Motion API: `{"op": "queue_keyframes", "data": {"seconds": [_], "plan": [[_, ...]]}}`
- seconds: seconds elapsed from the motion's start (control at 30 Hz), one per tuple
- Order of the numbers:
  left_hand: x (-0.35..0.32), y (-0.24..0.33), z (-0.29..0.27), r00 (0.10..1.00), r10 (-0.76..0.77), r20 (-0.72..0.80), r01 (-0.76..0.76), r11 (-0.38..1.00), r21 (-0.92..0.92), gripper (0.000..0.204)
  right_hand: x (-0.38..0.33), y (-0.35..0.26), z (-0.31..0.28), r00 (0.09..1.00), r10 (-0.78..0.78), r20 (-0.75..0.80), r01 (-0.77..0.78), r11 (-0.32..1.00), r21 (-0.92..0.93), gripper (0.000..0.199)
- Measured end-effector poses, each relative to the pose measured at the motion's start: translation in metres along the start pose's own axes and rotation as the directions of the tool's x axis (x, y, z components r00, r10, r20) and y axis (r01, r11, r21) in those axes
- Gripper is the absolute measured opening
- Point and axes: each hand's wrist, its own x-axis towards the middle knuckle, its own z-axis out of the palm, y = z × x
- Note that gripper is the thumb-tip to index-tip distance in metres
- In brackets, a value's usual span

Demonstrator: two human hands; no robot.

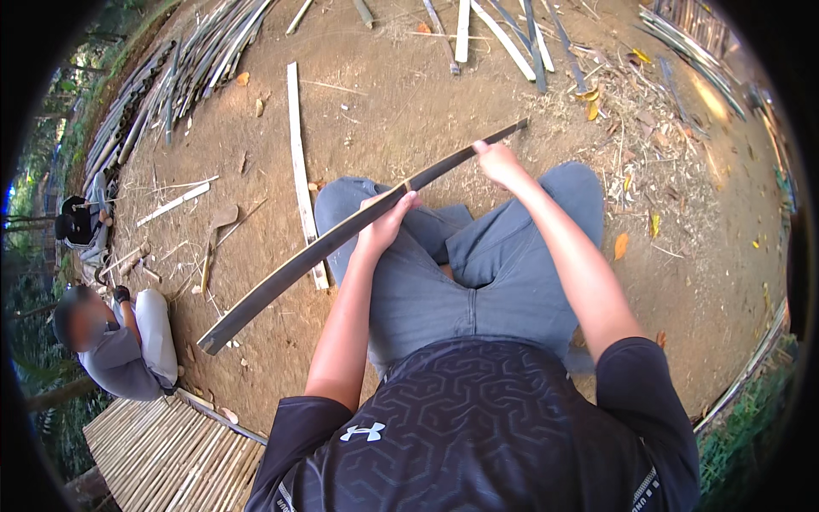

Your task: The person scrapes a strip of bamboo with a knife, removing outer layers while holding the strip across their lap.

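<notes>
A long, dark split bamboo strip (316,251) with a pale edge lies slantwise over my lap. Its wide end points to the near left, and its narrow end reaches the far right. My left hand (386,224) is closed around the strip near its middle, just below a pale node. Closer to the narrow tip, my right hand (500,165) grips the same strip with the thumb along it. Whether the right fingers also hold something small is hidden. My bent knees in grey trousers (512,256) are beneath the strip.
A pale bamboo slat (298,162) lies on the dirt by my left knee. A hatchet-like tool (217,235) rests farther left. One person (128,341) sits at left, another behind. Bamboo poles (162,94) are piled far left; shavings (627,128) litter the far right.
</notes>
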Motion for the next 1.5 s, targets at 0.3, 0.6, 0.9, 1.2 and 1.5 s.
{"op": "queue_keyframes", "data": {"seconds": [0.3,0.6,0.9,1.2,1.5], "plan": [[-0.005,0.005,-0.007,1.000,0.022,-0.006,-0.021,0.986,0.167,0.022,0.016,0.032,0.029,0.921,0.181,0.345,-0.390,0.410,0.825,0.071],[-0.002,0.011,-0.004,1.000,-0.009,0.007,0.007,0.978,0.206,0.022,0.034,0.040,0.039,0.929,0.075,0.364,-0.371,0.155,0.916,0.046],[-0.029,0.051,-0.006,0.993,-0.027,-0.117,0.035,0.997,0.072,0.022,0.018,0.021,0.046,0.919,-0.086,0.386,-0.387,0.006,0.922,0.041],[-0.002,0.092,-0.063,0.799,0.384,-0.463,-0.278,0.918,0.281,0.042,0.017,-0.021,0.053,0.934,-0.093,0.345,-0.355,-0.149,0.923,0.034],[0.043,0.179,-0.083,0.651,0.226,-0.725,-0.643,0.673,-0.367,0.018,0.018,-0.044,0.051,0.914,-0.098,0.394,-0.405,-0.188,0.895,0.039]]}}
